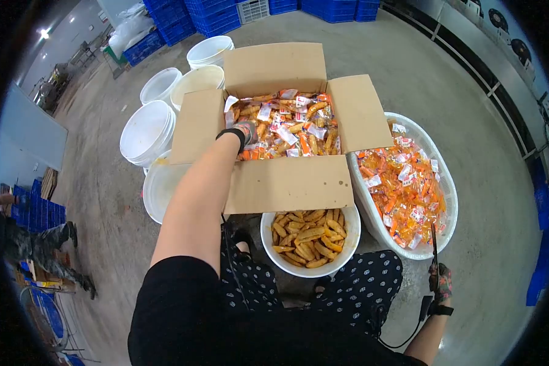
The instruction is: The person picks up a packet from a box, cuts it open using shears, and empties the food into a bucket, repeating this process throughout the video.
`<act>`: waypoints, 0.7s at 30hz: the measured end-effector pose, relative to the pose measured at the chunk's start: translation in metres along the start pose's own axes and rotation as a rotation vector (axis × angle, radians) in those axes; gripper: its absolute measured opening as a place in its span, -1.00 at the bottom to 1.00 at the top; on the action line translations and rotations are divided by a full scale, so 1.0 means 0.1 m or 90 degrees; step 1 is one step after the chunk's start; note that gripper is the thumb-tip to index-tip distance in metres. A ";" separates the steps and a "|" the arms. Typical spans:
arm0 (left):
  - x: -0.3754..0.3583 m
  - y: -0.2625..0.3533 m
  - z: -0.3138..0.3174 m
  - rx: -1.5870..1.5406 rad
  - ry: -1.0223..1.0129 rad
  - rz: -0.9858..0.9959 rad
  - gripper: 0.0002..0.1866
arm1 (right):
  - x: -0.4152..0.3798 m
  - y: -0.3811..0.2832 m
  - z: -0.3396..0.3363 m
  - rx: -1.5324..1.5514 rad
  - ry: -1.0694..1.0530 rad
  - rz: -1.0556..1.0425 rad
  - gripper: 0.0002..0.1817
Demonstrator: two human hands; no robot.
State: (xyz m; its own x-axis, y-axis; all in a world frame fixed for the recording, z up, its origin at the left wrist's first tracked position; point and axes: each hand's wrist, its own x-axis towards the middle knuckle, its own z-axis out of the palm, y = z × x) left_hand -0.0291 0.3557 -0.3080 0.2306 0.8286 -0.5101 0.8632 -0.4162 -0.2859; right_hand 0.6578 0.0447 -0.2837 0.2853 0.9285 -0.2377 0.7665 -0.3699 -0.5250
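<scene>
My left hand (247,132), with a black band at the wrist, reaches into the open cardboard box (290,185) at its left side. It touches the clear packets (287,127) of brown, finger-shaped food with white and orange labels; its fingers are mostly hidden. Low on the right, my right hand (443,284), in a patterned glove, grips a dark thin-bladed tool (434,244) pointing upward. Between my knees stands a white tub (268,244) of unwrapped brown food pieces (311,238). Beside the box, a white basket (448,198) holds orange-printed clear wrappers (402,189).
White buckets (145,131) stand in a group left of the box. Blue crates (213,17) are stacked at the back. Another person's legs (49,250) show at far left. A cable (409,338) hangs near my right wrist.
</scene>
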 end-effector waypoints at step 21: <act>0.54 0.08 0.14 -0.250 -0.088 0.021 -0.60 | -0.24 -0.95 0.31 0.084 -0.126 -0.197 -0.88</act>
State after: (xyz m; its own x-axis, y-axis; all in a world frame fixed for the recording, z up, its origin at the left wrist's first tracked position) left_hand -0.0159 0.3916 -0.3489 0.2219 0.7476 -0.6260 0.9682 -0.2452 0.0504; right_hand 0.5606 0.0566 -0.2539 -0.0735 0.9774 -0.1982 0.7141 -0.0871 -0.6946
